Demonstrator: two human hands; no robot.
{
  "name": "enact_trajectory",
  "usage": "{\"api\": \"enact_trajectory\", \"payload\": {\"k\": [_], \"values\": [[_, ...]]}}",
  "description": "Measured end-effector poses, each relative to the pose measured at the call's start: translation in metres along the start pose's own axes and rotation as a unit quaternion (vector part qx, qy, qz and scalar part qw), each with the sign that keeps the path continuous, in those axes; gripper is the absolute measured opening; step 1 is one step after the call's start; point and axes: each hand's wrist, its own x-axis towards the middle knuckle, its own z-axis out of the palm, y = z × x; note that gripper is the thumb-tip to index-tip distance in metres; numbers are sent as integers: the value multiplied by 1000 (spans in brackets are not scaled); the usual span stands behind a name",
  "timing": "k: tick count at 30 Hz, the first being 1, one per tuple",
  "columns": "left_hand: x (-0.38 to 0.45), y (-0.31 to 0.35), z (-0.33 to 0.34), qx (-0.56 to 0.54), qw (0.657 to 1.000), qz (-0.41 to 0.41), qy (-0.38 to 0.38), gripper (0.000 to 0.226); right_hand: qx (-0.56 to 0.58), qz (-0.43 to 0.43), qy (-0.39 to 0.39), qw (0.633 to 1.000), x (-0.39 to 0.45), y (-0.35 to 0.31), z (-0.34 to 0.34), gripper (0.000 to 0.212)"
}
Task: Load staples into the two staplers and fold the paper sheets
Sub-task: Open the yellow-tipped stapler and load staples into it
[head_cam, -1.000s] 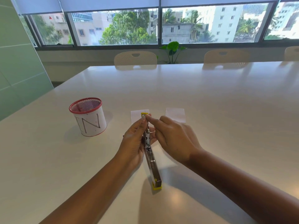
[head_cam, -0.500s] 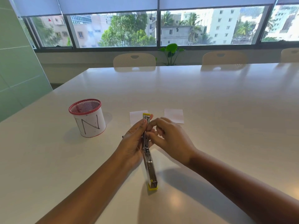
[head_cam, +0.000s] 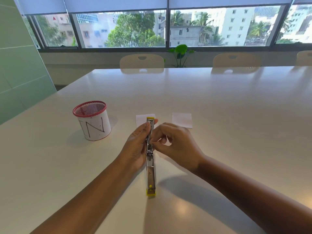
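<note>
A white-wrapped mesh cup with a red rim (head_cam: 92,120) bears a hand-drawn "N". The opened chrome stapler with yellow plastic ends (head_cam: 150,159) runs lengthwise from the near edge of the white bench (head_cam: 236,115) toward the far edge, held above it. The left hand (head_cam: 136,146) grasps its far half; the right hand (head_cam: 177,144) fingers (head_cam: 156,141) pinch at its middle. Two small white paper sheets (head_cam: 182,119) lie just beyond.

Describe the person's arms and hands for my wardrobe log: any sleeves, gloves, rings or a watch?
Both forearms are bare as far as the picture shows; no sleeve edge comes into view. The left hand and the right hand are ungloved. No ring, watch, bracelet or marking is visible on either hand or wrist, though some fingers are partly hidden.
</note>
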Motion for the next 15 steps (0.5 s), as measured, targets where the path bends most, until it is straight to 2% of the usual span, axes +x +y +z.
{"api": "enact_trajectory", "payload": {"k": [5, 10, 13, 15], "values": [[4, 4, -7, 23, 999, 0, 33, 28, -77, -88, -6, 993, -4, -7, 14, 10], [4, 8, -2, 59, 997, 18, 56, 21, -59, -61, 30, 996, -2, -4, 2, 9], [11, 25, -16, 53, 989, 63, 119, 22, -31, -36, 55, 997, 1, -2, -5, 10], [19, 37, -35, 156, 969, 105, 164, 32, -27, -20, 50, 998, 3, 1, -7, 9]]}}
